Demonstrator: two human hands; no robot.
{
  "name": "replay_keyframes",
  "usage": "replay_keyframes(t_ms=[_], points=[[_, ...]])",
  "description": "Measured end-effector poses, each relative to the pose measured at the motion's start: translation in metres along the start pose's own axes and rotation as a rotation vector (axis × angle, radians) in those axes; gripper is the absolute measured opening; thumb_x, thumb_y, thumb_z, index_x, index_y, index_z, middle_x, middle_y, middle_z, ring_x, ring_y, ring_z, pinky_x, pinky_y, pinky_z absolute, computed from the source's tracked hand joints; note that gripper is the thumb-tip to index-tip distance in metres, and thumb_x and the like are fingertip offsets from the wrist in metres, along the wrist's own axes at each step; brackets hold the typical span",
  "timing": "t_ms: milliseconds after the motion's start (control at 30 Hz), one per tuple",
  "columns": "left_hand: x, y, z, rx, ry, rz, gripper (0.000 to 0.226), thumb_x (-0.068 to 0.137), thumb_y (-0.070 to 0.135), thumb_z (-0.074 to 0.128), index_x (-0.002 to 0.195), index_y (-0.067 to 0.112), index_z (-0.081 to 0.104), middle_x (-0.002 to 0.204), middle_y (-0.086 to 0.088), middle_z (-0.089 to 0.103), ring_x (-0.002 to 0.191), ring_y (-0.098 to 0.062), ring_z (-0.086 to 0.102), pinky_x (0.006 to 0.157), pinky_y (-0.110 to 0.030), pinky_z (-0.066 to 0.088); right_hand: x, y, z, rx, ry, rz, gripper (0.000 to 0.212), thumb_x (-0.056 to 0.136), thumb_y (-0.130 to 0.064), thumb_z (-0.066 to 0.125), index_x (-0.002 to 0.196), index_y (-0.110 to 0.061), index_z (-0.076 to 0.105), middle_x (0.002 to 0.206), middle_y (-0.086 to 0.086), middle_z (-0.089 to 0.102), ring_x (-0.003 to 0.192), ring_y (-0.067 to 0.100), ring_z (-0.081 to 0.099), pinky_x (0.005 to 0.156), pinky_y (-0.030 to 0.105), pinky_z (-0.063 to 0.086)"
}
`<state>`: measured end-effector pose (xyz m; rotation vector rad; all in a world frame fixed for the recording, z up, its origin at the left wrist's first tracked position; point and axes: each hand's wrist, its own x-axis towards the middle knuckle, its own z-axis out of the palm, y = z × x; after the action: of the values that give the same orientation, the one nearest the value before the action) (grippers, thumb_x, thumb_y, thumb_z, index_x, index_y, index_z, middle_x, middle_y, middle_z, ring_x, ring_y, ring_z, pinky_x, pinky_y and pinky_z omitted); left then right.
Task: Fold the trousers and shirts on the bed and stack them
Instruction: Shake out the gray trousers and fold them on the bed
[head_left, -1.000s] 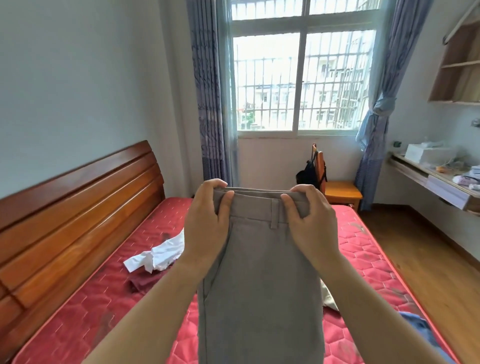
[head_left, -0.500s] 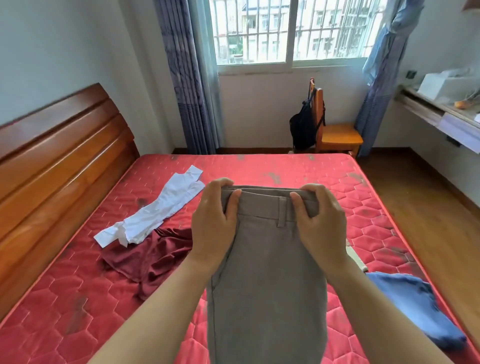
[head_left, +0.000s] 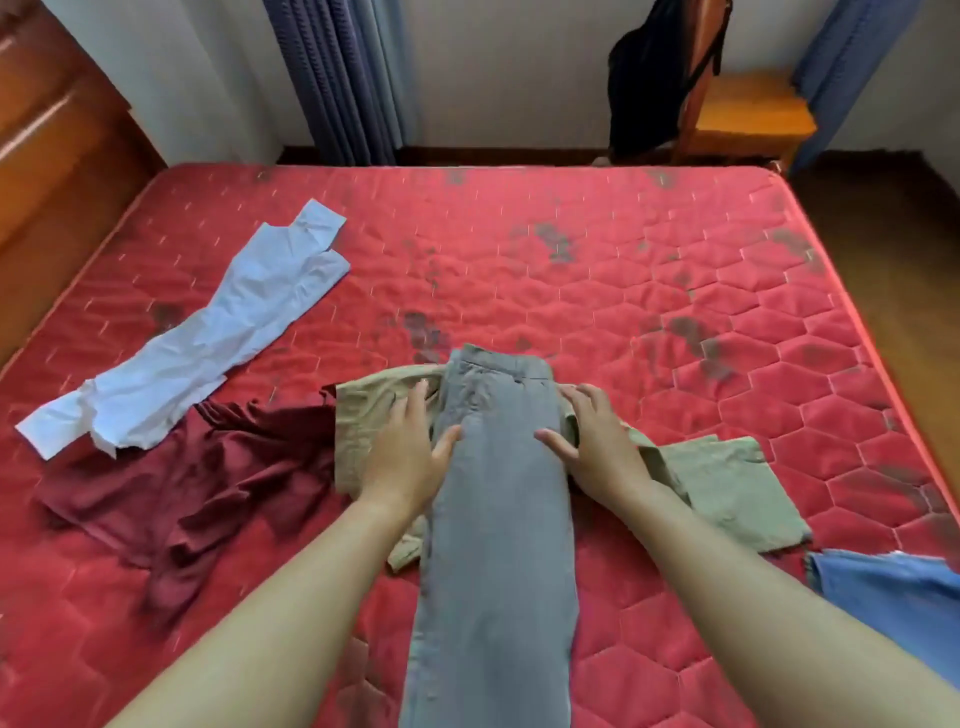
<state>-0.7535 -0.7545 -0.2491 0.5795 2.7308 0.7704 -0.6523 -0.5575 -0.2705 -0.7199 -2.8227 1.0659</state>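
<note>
Grey trousers lie lengthwise on the red mattress, waistband away from me, folded leg on leg. They rest across a khaki garment. My left hand lies flat at the trousers' left edge, fingers spread, thumb on the grey cloth. My right hand lies flat at the right edge in the same way. Neither hand grips the cloth. A dark red shirt lies crumpled to the left, and a white garment stretches out beyond it. A blue garment lies at the right edge.
A wooden headboard runs along the left. Beyond the bed's far edge hang blue curtains, and a wooden chair with a black bag on its back stands there. Wooden floor lies to the right.
I have lowered the grey trousers from mid-air onto the bed and let go of the waistband. My hands now lie flat beside them. The view has tilted down.
</note>
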Motion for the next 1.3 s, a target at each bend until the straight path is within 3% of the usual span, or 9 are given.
replay_keyframes(t_ms=[233,433,600,767,933,1067,1200,1300], points=[[-0.069,-0.095,0.112,0.031,-0.249,-0.071,0.043,0.093,0.035,0.052,0.132,0.018,0.043,0.127,-0.002,0.053,0.114,-0.021,0.051,0.087,-0.033,0.041,-0.101,0.075,0.114,-0.031,-0.085,0.118,0.049,0.086,-0.035,0.063,0.126,-0.008,0.052,0.127,0.009,0.047,0.118,0.026,0.049,0.099,0.034,0.041],[-0.131,-0.161,0.156,0.007,-0.365,-0.133,0.035,0.091,0.031,0.055,0.124,0.021,0.05,0.119,0.001,0.055,0.108,-0.016,0.054,0.084,-0.029,0.042,-0.193,0.095,0.196,0.017,-0.07,0.295,0.041,0.086,-0.026,0.066,0.122,-0.008,0.056,0.122,0.008,0.049,0.117,0.024,0.049,0.1,0.028,0.035],[-0.182,-0.202,0.179,0.011,-0.43,-0.19,0.039,0.09,0.028,0.056,0.125,0.016,0.045,0.122,-0.006,0.052,0.11,-0.025,0.054,0.088,-0.034,0.043,-0.254,0.094,0.253,0.008,-0.019,0.461,0.039,0.083,-0.019,0.069,0.118,-0.009,0.058,0.125,0.013,0.046,0.116,0.032,0.046,0.1,0.037,0.036],[-0.222,-0.219,0.2,-0.021,-0.502,-0.228,0.04,0.091,0.027,0.055,0.126,0.014,0.039,0.117,-0.009,0.055,0.103,-0.028,0.055,0.082,-0.039,0.046,-0.294,0.097,0.282,-0.045,0.05,0.525,0.044,0.082,-0.022,0.069,0.123,-0.012,0.055,0.134,0.011,0.042,0.124,0.031,0.038,0.098,0.044,0.037],[-0.248,-0.219,0.207,-0.164,-0.377,-0.251,0.026,0.092,0.024,0.054,0.117,0.018,0.047,0.109,-0.002,0.065,0.099,-0.024,0.061,0.081,-0.038,0.048,-0.322,0.101,0.288,0.016,0.143,0.622,0.06,0.086,-0.02,0.065,0.14,-0.014,0.04,0.13,0.015,0.041,0.119,0.031,0.041,0.098,0.04,0.036],[-0.272,-0.223,0.205,-0.221,-0.11,-0.204,0.019,0.091,0.022,0.054,0.11,0.021,0.052,0.105,0.005,0.061,0.091,-0.017,0.057,0.075,-0.033,0.044,-0.341,0.101,0.287,0.098,0.225,0.534,0.056,0.089,-0.017,0.06,0.14,-0.017,0.038,0.123,0.006,0.047,0.112,0.023,0.048,0.085,0.032,0.04],[-0.274,-0.235,0.215,-0.186,-0.02,-0.26,0.02,0.09,0.019,0.055,0.11,0.019,0.052,0.097,0.0,0.062,0.087,-0.025,0.059,0.072,-0.034,0.043,-0.356,0.112,0.299,-0.036,0.128,0.44,0.059,0.088,-0.022,0.061,0.141,-0.016,0.037,0.125,0.008,0.043,0.114,0.025,0.044,0.094,0.041,0.04],[-0.275,-0.242,0.225,-0.127,0.04,-0.188,0.02,0.091,0.018,0.054,0.111,0.017,0.052,0.103,-0.002,0.061,0.09,-0.027,0.057,0.073,-0.034,0.039,-0.364,0.123,0.31,-0.085,0.184,0.385,0.057,0.088,-0.023,0.061,0.139,-0.013,0.04,0.126,0.01,0.042,0.113,0.027,0.04,0.095,0.042,0.037]])
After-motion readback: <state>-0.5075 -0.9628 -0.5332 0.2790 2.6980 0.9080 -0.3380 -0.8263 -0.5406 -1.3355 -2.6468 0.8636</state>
